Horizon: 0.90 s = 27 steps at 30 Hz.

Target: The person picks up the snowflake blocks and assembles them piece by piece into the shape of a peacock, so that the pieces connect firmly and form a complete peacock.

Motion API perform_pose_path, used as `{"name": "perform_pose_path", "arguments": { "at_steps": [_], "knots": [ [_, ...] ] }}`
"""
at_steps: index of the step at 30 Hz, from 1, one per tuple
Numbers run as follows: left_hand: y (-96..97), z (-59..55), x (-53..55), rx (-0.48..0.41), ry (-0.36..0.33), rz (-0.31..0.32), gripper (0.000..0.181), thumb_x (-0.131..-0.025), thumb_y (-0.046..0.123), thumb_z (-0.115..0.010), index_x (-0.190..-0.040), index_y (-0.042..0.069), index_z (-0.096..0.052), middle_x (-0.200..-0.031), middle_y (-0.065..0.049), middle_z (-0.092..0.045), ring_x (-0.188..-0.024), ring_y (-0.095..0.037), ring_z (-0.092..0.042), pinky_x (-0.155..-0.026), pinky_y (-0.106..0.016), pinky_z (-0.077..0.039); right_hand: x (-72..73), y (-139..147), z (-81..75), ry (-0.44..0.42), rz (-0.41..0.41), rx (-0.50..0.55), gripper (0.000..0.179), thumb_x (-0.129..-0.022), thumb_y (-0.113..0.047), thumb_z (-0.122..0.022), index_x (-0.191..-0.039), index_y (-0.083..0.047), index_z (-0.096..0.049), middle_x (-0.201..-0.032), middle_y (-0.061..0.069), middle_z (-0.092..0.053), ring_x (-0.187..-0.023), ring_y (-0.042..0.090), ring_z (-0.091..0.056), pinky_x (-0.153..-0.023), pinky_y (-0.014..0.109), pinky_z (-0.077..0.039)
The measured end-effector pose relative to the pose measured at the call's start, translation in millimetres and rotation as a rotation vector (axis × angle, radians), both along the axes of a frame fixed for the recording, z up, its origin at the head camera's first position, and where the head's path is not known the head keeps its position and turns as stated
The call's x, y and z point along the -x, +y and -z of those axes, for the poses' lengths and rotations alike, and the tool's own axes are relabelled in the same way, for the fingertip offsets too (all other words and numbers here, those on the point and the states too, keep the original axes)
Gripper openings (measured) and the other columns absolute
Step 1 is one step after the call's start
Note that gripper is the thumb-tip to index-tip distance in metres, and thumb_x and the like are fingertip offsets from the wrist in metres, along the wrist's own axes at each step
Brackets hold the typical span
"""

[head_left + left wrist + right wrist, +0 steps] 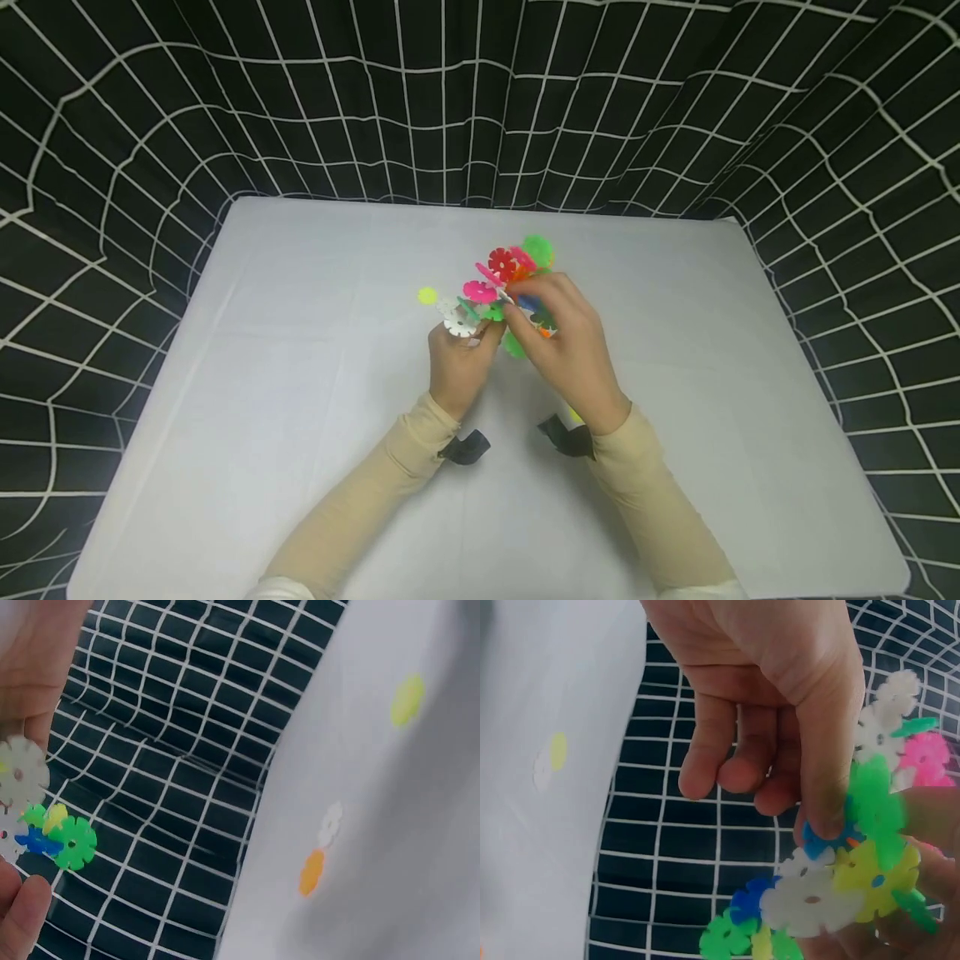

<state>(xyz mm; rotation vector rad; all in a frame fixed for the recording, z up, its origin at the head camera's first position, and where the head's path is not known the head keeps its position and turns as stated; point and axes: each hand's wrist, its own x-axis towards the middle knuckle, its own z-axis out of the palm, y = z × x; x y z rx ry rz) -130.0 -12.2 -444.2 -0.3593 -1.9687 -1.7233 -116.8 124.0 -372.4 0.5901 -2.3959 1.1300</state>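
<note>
A cluster of notched plastic discs, joined into one piece, is held up between both hands over the table; a pink disc (480,291) and a red disc (502,264) show on its far side. My left hand (459,371) grips the cluster from below, beside a white disc (461,323). From the right, my right hand (570,342) reaches over it, thumb and index finger pinching at a blue disc (821,844). In the right wrist view the other fingers hang loosely bent. Green (877,810) and yellow (877,879) discs sit close by. Fingertips of the left hand are partly hidden.
Loose yellow (407,700), white (331,825) and orange (312,872) discs lie on the white table (255,400). A yellow disc (427,296) appears left of the cluster. Black cloth with white grid lines (450,108) stands around the back and sides.
</note>
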Motion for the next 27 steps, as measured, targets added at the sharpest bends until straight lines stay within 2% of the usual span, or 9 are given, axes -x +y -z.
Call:
{"name": "perform_pose_path", "arguments": {
  "at_steps": [4, 8, 13, 17, 18, 21, 23, 25, 27],
  "knots": [
    [1.0, 1.1, -1.1, 0.07, 0.029, -0.001, 0.014, -0.094, 0.01, -0.071, -0.103, -0.001, -0.07, -0.096, -0.013, -0.077, -0.077, -0.013, -0.062, -0.073, -0.023, -0.057, 1.4, 5.0, 2.3, -0.043, -0.004, 0.014, 0.022, -0.089, -0.01, -0.077, -0.11, -0.007, -0.072, -0.109, 0.005, -0.069, -0.105, 0.016, -0.065, -0.092, 0.028, -0.055],
    [1.7, 1.4, -2.7, 0.15, 0.066, 0.048, 0.006, -0.093, 0.004, -0.067, -0.097, 0.0, -0.067, -0.089, -0.009, -0.072, -0.077, -0.012, -0.063, -0.072, -0.022, -0.058, 3.0, 13.8, 4.1, -0.113, -0.017, 0.087, 0.019, -0.09, -0.007, -0.076, -0.108, -0.007, -0.073, -0.107, 0.004, -0.07, -0.102, 0.014, -0.063, -0.088, 0.02, -0.052],
    [1.7, 1.1, -3.9, 0.189, 0.104, 0.141, 0.012, -0.09, -0.003, -0.061, -0.096, -0.001, -0.071, -0.085, -0.008, -0.066, -0.074, -0.016, -0.064, -0.066, -0.02, -0.057, 5.3, 37.0, 6.0, -0.342, -0.016, 0.276, 0.016, -0.093, -0.006, -0.072, -0.109, -0.008, -0.072, -0.105, -0.002, -0.07, -0.093, 0.012, -0.065, -0.082, 0.019, -0.055],
    [-0.6, -0.3, -1.5, 0.163, 0.079, 0.144, 0.026, -0.091, -0.003, -0.057, -0.112, -0.001, -0.072, -0.087, -0.01, -0.068, -0.076, -0.019, -0.068, -0.063, -0.025, -0.059, 9.3, 66.4, 6.3, -0.532, 0.014, 0.37, 0.015, -0.095, -0.011, -0.07, -0.109, -0.012, -0.072, -0.103, -0.008, -0.071, -0.083, 0.014, -0.071, -0.077, 0.023, -0.06],
    [-1.6, -0.9, -0.4, 0.157, 0.064, 0.136, 0.028, -0.092, -0.003, -0.056, -0.115, 0.0, -0.071, -0.087, -0.011, -0.068, -0.076, -0.02, -0.068, -0.062, -0.027, -0.059, 11.1, 74.8, 5.8, -0.567, 0.027, 0.355, 0.015, -0.096, -0.014, -0.07, -0.11, -0.013, -0.072, -0.103, -0.009, -0.071, -0.082, 0.016, -0.071, -0.079, 0.024, -0.06],
    [-6.2, -2.4, 3.6, 0.142, 0.02, 0.109, 0.03, -0.093, -0.003, -0.053, -0.116, 0.001, -0.071, -0.087, -0.01, -0.069, -0.076, -0.02, -0.068, -0.062, -0.032, -0.059, 18.9, 102.5, 1.3, -0.68, 0.084, 0.248, 0.023, -0.097, -0.025, -0.069, -0.116, -0.013, -0.069, -0.104, -0.009, -0.069, -0.083, 0.013, -0.072, -0.094, 0.035, -0.055],
    [-9.0, -3.7, 5.6, 0.13, -0.005, 0.098, 0.03, -0.092, -0.003, -0.052, -0.115, 0.001, -0.071, -0.088, -0.01, -0.069, -0.076, -0.021, -0.067, -0.062, -0.034, -0.059, 26.0, 121.5, -2.8, -0.757, 0.117, 0.114, 0.034, -0.098, -0.034, -0.067, -0.122, -0.011, -0.066, -0.107, -0.003, -0.069, -0.086, 0.013, -0.071, -0.101, 0.044, -0.049],
    [-11.8, -4.5, 7.6, 0.12, -0.019, 0.09, 0.029, -0.093, -0.003, -0.052, -0.114, 0.001, -0.071, -0.088, -0.011, -0.069, -0.075, -0.022, -0.067, -0.062, -0.035, -0.059, 34.8, 137.6, -5.8, -0.833, 0.13, -0.04, 0.04, -0.099, -0.039, -0.064, -0.126, -0.01, -0.062, -0.113, 0.005, -0.067, -0.095, 0.017, -0.067, -0.101, 0.05, -0.045],
    [-14.1, -4.9, 9.8, 0.11, -0.028, 0.083, 0.028, -0.093, -0.003, -0.051, -0.112, 0.0, -0.072, -0.088, -0.012, -0.07, -0.074, -0.022, -0.067, -0.062, -0.034, -0.058, 44.8, 150.4, -5.3, -0.883, 0.122, -0.213, 0.043, -0.099, -0.04, -0.062, -0.127, -0.008, -0.062, -0.117, 0.013, -0.065, -0.103, 0.024, -0.06, -0.096, 0.049, -0.047]
  ]
}}
